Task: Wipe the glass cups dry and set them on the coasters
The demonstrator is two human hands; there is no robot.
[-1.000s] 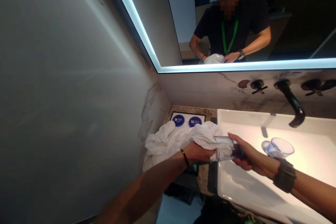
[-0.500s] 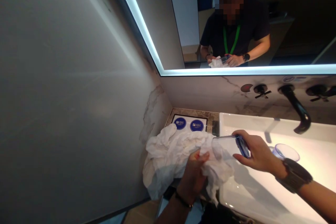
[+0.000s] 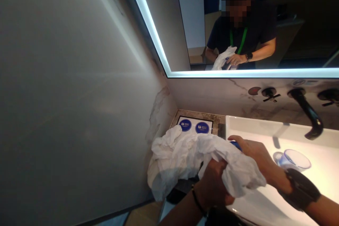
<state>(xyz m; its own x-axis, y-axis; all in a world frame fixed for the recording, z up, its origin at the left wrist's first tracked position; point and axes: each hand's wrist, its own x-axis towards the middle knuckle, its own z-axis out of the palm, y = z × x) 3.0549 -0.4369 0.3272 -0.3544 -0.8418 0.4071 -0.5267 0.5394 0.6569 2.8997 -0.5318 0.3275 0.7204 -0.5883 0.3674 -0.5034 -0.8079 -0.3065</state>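
My left hand (image 3: 215, 183) grips a crumpled white cloth (image 3: 185, 157) and presses it over a clear glass with a blue base (image 3: 235, 144), which is almost wholly hidden under the cloth. My right hand (image 3: 254, 153), with a dark watch on its wrist, holds that glass by its base over the left edge of the white sink (image 3: 265, 129). Both hands meet at the cloth. A second clear glass (image 3: 291, 159) lies on its side inside the sink, to the right of my right hand.
A black wall tap (image 3: 308, 114) with two cross handles juts over the sink. A tray with two round blue coasters (image 3: 195, 126) sits on the counter by the side wall. A lit mirror (image 3: 238, 24) above shows my reflection.
My left hand has pulled the cloth up and over the glass, which was plainly visible before. The view has shifted slightly left and down.
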